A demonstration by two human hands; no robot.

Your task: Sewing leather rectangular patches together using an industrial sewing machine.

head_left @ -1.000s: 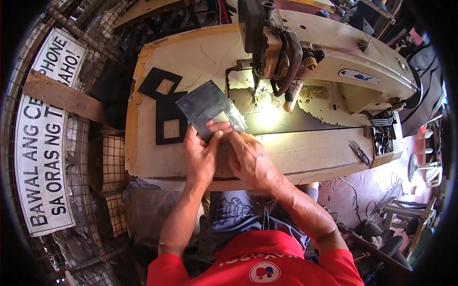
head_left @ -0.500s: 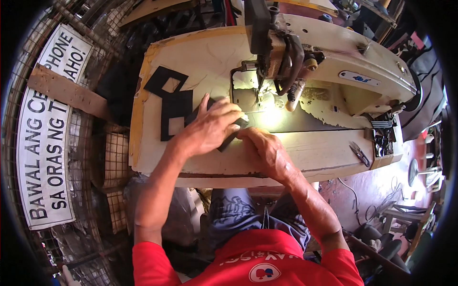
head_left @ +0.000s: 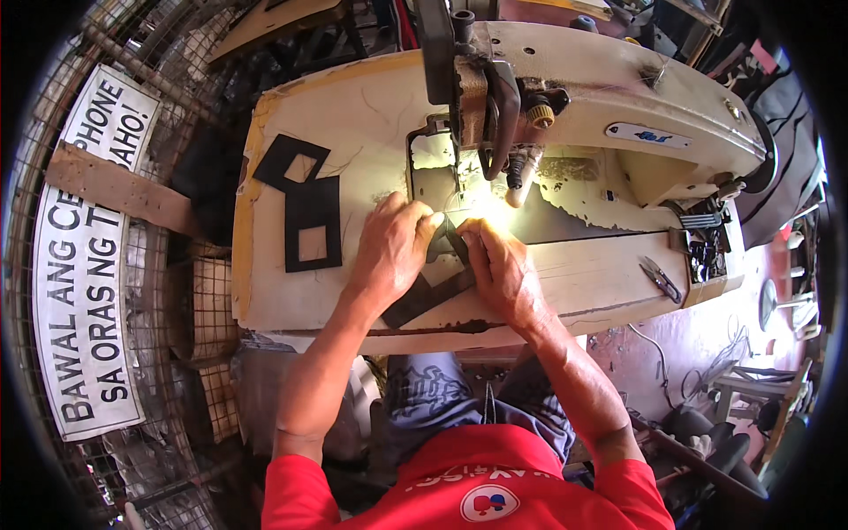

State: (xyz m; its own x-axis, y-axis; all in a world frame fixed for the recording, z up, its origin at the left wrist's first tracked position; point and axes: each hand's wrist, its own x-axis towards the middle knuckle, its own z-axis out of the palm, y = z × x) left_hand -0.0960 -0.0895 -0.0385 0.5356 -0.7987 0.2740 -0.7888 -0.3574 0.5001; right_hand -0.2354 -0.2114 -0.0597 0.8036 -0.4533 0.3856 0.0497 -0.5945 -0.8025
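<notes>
A black fabric piece with a square cut-out (head_left: 402, 311) slants across the sewing table (head_left: 565, 274), just in front of the sewing machine (head_left: 609, 84). My left hand (head_left: 391, 246) is closed, thumb and fingertips pinching the far end of this piece near the lit needle area. Close beside it, my right hand (head_left: 502, 272) pinches the piece's right edge between thumb and fingers. The fingertips hide part of the gripped end. Two more black pieces with square cut-outs lie to the left, an upper one (head_left: 272, 170) touching or overlapping a lower one (head_left: 333, 221).
Thread snips (head_left: 661, 279) lie at the table's right, beside a small tray (head_left: 726, 281) of dark and metal parts. Loose threads lie on the tabletop. A wire mesh wall with a white sign (head_left: 75, 331) stands at left. A wooden board (head_left: 124, 188) crosses the sign.
My left hand has moved off the flat of the piece to its far end, closing into a pinch. The piece has turned and its near end reaches closer to the table's front edge.
</notes>
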